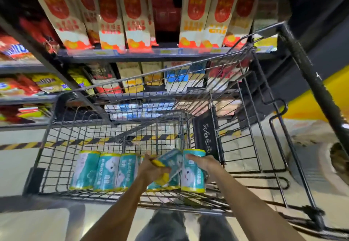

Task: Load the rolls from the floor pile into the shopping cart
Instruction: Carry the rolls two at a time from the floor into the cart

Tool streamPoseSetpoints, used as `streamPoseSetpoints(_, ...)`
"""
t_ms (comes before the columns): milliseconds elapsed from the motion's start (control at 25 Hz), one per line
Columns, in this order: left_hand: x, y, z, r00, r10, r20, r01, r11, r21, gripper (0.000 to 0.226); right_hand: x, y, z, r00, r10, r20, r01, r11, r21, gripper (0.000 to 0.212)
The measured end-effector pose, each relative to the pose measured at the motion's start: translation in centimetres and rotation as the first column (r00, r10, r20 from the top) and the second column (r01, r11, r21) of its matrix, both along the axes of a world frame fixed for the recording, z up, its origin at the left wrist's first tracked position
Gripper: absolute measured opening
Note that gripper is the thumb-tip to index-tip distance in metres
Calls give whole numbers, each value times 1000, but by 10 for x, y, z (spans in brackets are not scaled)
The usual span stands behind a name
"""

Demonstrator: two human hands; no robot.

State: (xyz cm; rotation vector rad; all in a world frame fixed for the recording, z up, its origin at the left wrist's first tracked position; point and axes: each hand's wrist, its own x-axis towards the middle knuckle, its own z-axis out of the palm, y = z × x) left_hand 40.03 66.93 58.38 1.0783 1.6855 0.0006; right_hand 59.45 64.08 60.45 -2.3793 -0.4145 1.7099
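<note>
Left hand (151, 170) fingers curl round tilted roll (170, 160). Right hand (203, 162) fingers clasp upright roll (192, 176). Both inside shopping cart (56, 165). Three more rolls (107, 172) stand left of fingers; possible sixth hidden beneath. Risk: tilted roll slips, knocks row over.

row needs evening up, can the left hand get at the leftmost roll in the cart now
Probably yes for reach, no for grasping: the shopping cart is open-topped and nothing covers the leftmost roll, yet the left hand grips a tilted roll; the right hand holds the rightmost roll.
</note>
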Motion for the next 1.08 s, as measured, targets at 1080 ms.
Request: streamPoseSetpoints(1080, 43, -9, -28, 993, -19, 118, 47, 971, -235, 40, 3, -11, -27, 938, 242, 247, -204, 964, -169, 58)
